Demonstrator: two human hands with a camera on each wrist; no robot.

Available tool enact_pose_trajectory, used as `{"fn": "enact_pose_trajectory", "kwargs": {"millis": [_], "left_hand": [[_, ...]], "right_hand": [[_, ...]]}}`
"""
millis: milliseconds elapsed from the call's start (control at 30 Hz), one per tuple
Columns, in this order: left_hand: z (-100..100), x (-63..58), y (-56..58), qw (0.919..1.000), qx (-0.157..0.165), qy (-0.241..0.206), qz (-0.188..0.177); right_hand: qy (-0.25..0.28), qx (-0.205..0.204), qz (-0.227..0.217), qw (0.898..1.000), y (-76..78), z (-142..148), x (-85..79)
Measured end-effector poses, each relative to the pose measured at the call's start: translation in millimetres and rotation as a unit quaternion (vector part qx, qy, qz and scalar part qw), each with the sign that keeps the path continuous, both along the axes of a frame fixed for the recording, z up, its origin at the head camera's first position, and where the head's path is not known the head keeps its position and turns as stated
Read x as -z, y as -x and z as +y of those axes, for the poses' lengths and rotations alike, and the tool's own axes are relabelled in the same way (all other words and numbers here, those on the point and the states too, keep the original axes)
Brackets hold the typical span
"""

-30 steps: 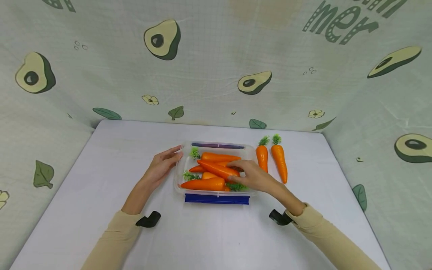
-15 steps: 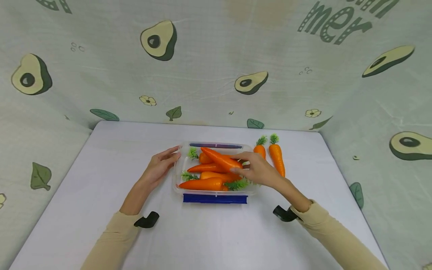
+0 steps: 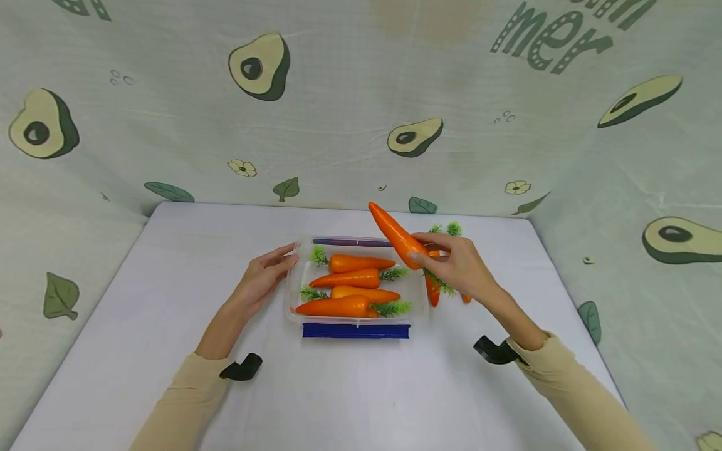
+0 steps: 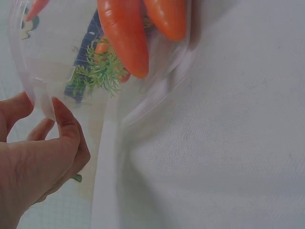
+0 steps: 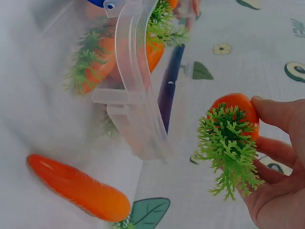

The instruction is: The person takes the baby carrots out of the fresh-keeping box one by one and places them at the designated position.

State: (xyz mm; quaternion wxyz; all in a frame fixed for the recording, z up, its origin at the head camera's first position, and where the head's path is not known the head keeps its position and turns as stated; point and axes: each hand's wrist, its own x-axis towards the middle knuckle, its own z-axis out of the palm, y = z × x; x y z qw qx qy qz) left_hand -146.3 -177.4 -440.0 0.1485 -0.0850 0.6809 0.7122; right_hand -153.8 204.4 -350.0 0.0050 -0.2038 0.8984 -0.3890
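Note:
In the head view, a clear plastic box (image 3: 361, 321) with blue side latches stands on the table with several orange carrots (image 3: 355, 295) with green tops lying inside. My left hand (image 3: 261, 280) is at its left end; in the left wrist view, thumb and fingers pinch a clear flap (image 4: 46, 102) on the box's rim. Above the box's right side, my right hand (image 3: 461, 263) grips a carrot (image 3: 397, 235) near its thick end, tip pointing up and left. The right wrist view shows its leafy green top (image 5: 228, 148) hanging beside the fingers.
Two more carrots lie on the white table (image 3: 361, 394) right of the box, partly hidden behind my right hand; one carrot (image 5: 78, 188) shows plainly in the right wrist view. An avocado-print cloth (image 3: 333, 94) rises behind the table and along both sides.
My right hand has lifted the carrot out of the box, up and to the right, uncovering the carrots beneath. My left hand stays at the box's left end.

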Motion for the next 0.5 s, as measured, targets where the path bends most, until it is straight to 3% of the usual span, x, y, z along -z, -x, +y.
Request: {"fn": "enact_pose_trajectory", "kwargs": {"millis": [500], "left_hand": [[-1, 1.9, 0.2, 0.9999, 0.005, -0.013, 0.003]], "right_hand": [[-0.006, 0.130, 0.024, 0.991, -1.1, 48, 18.1]]}}
